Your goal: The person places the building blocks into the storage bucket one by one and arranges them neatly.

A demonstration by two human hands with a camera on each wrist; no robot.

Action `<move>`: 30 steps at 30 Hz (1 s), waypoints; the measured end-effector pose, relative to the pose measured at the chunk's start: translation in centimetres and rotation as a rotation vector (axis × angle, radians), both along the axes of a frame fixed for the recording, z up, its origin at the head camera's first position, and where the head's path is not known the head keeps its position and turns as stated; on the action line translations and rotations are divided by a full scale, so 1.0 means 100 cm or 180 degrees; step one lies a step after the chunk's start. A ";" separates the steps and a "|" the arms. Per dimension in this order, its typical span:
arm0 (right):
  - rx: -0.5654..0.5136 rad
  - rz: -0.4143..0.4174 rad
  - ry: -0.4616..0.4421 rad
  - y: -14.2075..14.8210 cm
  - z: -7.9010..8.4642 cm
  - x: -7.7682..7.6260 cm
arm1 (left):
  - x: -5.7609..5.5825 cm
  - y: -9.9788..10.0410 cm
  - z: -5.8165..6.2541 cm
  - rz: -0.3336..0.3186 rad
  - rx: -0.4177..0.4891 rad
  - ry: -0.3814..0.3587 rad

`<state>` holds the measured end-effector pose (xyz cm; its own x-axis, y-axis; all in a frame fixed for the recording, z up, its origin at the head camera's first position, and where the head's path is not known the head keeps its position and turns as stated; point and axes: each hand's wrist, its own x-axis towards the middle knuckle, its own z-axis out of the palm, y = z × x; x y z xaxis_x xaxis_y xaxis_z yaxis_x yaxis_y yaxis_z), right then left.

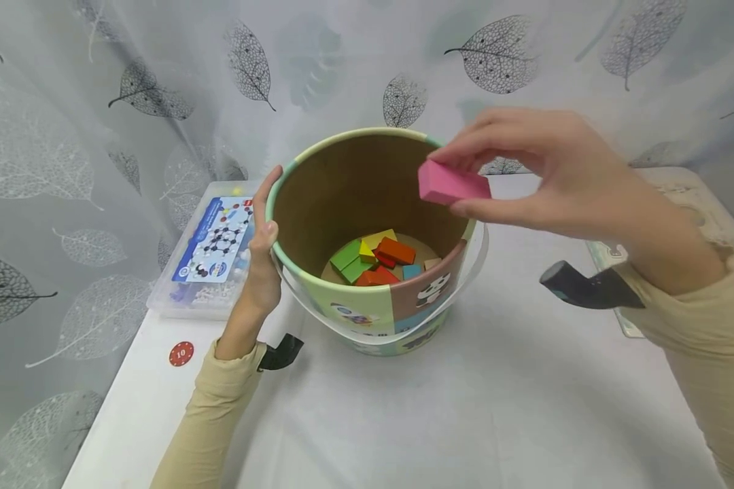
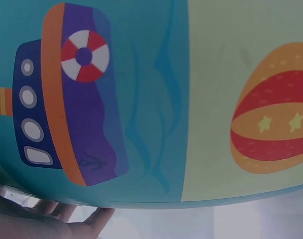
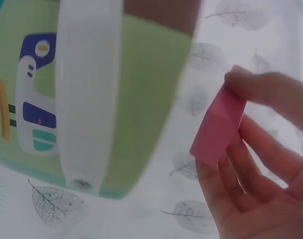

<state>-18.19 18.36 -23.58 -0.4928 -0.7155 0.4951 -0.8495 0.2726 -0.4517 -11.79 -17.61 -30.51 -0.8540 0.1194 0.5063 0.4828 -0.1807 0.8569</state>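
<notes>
A pink block (image 1: 452, 183) is pinched between the thumb and fingers of my right hand (image 1: 544, 166), over the right rim of a round bucket (image 1: 342, 299). In the right wrist view the pink block (image 3: 219, 127) shows beside the bucket wall (image 3: 146, 99). My left hand (image 1: 263, 255) grips the bucket's left rim, its thumb at the edge. From the left wrist, fingers (image 2: 91, 224) show at the rim below a printed boat. Inside, at the bottom, lie several coloured blocks, among them an orange block (image 1: 397, 251), a green block (image 1: 345, 255) and a blue block (image 1: 412, 272).
A white handle (image 1: 342, 333) hangs across the bucket's front. Left of it lies a clear plastic case (image 1: 189, 309) with a molecule picture, and a red chip (image 1: 181, 353) marked 10. A pale flat case (image 1: 673, 178) is partly behind my right arm. A leaf-print curtain (image 1: 336, 61) hangs behind.
</notes>
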 end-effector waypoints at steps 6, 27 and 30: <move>-0.0218 -0.0478 -0.0176 -0.059 0.048 0.041 | -0.001 0.001 -0.001 -0.0013 -0.0057 0.0006; -0.0296 -0.0502 -0.0200 -0.055 0.040 0.031 | 0.002 -0.002 0.001 -0.0025 -0.0100 -0.0030; -0.0334 -0.0623 -0.0138 -0.043 0.039 0.035 | 0.002 -0.004 0.000 -0.0022 -0.0104 -0.0049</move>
